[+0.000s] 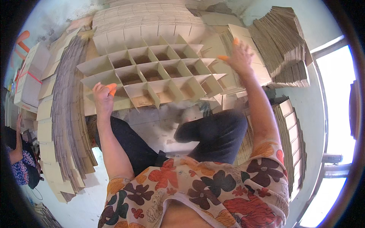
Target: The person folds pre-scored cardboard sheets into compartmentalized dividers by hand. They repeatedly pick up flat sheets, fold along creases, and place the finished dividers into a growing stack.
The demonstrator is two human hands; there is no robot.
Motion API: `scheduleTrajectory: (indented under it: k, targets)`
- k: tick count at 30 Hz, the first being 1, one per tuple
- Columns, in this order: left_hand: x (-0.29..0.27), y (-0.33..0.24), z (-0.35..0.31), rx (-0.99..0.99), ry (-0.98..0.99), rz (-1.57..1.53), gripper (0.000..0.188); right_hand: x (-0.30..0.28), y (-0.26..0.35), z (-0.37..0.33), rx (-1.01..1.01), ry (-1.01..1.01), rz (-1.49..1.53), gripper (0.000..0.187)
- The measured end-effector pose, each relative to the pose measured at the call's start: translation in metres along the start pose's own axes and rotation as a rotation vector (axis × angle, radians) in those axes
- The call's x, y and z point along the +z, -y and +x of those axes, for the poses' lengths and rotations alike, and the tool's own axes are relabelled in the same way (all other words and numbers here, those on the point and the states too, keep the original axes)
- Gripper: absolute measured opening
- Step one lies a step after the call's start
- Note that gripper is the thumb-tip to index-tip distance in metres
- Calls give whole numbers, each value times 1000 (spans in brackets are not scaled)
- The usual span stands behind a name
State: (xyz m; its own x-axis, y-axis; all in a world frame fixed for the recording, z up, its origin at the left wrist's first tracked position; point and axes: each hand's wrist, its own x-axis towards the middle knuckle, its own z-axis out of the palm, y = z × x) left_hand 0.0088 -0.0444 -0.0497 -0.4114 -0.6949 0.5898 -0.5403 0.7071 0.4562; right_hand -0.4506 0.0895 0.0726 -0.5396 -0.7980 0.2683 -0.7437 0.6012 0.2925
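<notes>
A cardboard divider grid (pixel 161 72) of interlocked strips stands opened out in front of me, its cells facing up. At its near left corner is my left hand (pixel 103 95), fingers closed on the end of a strip, with an orange cover on the thumb. My right hand (pixel 241 59) is raised beyond the grid's right end, fingers apart and slightly blurred. Orange covers sit on its thumb and a finger. Below and beside that hand lie flat cardboard strips (pixel 247 45); I see nothing held in it.
Stacked slotted cardboard strips (pixel 148 19) line the far side. More stacks stand at the left (pixel 68 110), far right (pixel 279 45) and near right (pixel 292 140). A white box (pixel 32 76) stands at the left edge. Another person (pixel 21 159) is at the far left.
</notes>
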Motion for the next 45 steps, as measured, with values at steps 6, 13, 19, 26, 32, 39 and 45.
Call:
scheduleTrajectory:
  k: [6, 13, 19, 26, 32, 39, 45]
  targets:
    - [-13, -9, -1, -52, 88, 80, 30, 9, -84, -2, -105, 372, 48, 61]
    - [-46, -13, -11, -130, 8, 394, 51, -64, -44, -4, -131, -232, 103, 16]
    - [-49, 18, -25, -166, -6, 347, 40, -124, 91, -57, -404, -171, 1066, 50]
    - [-32, 26, -24, -201, -229, -43, 18, -128, 235, -97, -582, 0, 1456, 47]
    - [-41, 18, -22, -128, -223, 78, 17, -137, 295, -113, -610, 28, 1355, 23]
    - [-33, 28, -26, -190, -231, -61, 21, -134, 319, -117, -677, 82, 1208, 8]
    - [-34, 29, -22, -209, -174, -65, 19, -149, 320, -116, -729, 108, 1249, 9]
